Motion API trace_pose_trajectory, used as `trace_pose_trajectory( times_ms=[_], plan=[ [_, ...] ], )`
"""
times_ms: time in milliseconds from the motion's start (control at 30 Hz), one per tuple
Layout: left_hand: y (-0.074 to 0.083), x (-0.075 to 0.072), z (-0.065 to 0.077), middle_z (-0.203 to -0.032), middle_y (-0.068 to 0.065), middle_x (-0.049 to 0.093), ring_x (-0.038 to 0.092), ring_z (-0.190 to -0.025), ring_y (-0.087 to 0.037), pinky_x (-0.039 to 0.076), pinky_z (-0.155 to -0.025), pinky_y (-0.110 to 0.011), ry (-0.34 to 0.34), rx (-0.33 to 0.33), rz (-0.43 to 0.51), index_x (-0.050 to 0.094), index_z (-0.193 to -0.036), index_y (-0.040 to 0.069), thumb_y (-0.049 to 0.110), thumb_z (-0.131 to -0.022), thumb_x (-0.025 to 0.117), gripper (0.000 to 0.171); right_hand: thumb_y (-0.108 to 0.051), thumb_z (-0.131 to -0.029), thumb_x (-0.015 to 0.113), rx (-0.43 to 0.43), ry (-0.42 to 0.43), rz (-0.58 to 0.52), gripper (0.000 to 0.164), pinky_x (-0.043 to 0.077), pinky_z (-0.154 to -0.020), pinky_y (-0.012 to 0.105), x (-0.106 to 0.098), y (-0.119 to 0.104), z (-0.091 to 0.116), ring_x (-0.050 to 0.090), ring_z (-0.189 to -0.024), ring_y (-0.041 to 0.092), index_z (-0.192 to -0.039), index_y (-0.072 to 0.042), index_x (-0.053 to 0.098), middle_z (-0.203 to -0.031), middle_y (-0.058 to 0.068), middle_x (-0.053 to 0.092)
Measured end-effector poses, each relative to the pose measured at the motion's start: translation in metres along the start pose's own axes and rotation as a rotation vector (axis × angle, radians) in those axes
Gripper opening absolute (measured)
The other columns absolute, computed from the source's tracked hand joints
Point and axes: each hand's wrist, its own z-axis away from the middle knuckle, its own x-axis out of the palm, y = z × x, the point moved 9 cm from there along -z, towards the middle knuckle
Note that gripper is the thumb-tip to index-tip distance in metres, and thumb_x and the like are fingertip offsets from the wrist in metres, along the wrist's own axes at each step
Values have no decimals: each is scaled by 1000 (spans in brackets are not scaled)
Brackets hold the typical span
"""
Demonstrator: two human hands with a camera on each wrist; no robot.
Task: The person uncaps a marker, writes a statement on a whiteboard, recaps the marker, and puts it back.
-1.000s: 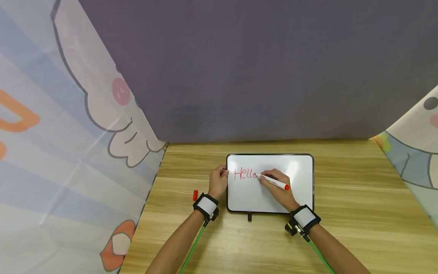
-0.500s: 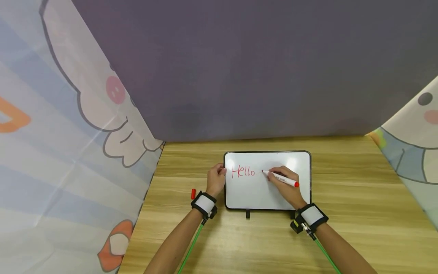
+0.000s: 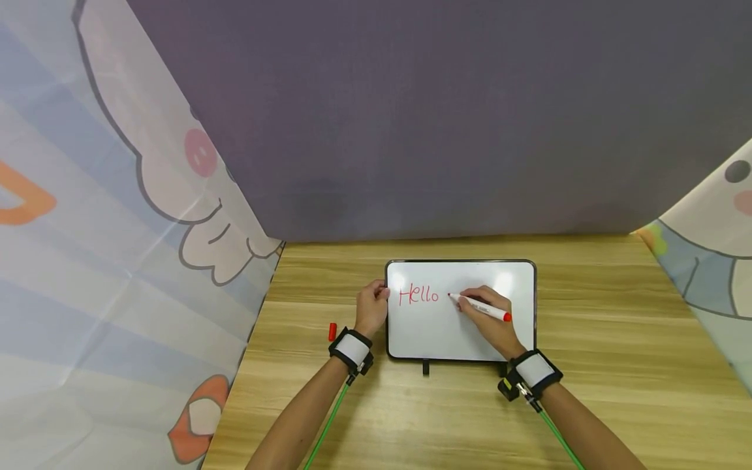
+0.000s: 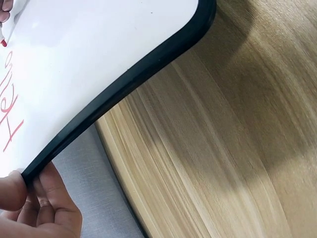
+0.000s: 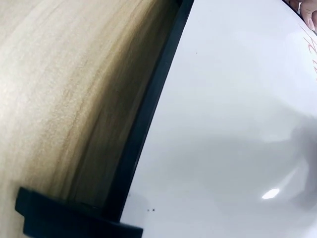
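Note:
A small whiteboard (image 3: 423,333) with a black frame stands on the table, bearing the handwritten red word "Hello" (image 3: 418,294). My left hand (image 3: 371,310) pinches its left edge; in the left wrist view the thumb (image 4: 12,192) lies on the front and the fingers curl behind the frame. Between the fingers of my right hand (image 3: 492,320) is a white marker (image 3: 483,307) with a red end. Its red tip points at the board just right of the word; whether it touches cannot be told. In the right wrist view the right hand is out of sight.
A red marker cap (image 3: 332,331) lies on the wooden table (image 3: 599,339), left of the board. Black feet (image 3: 425,367) stick out below the board's lower edge. A dark grey panel (image 3: 411,117) rises behind, and printed cartoon sheets (image 3: 117,261) flank the table.
The marker tip has left the "o" of "Hello" and moved right with my right hand, then stayed nearly still. The left hand keeps its grip on the board's edge.

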Motion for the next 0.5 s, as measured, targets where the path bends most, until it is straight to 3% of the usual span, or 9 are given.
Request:
trace_pose_trajectory(
  times_ms=[500],
  plan=[
    [3,0,-1,-82,-17,67,58,-72,-21,47,-63,-28,9,28,-16,67,-98,-3,-1,-88,54,17,-4,-81,68,32,-19,-7,12,48,-62,16,-1,11,6,57,-74,1,-92,2,69,-82,8,64]
  ],
)
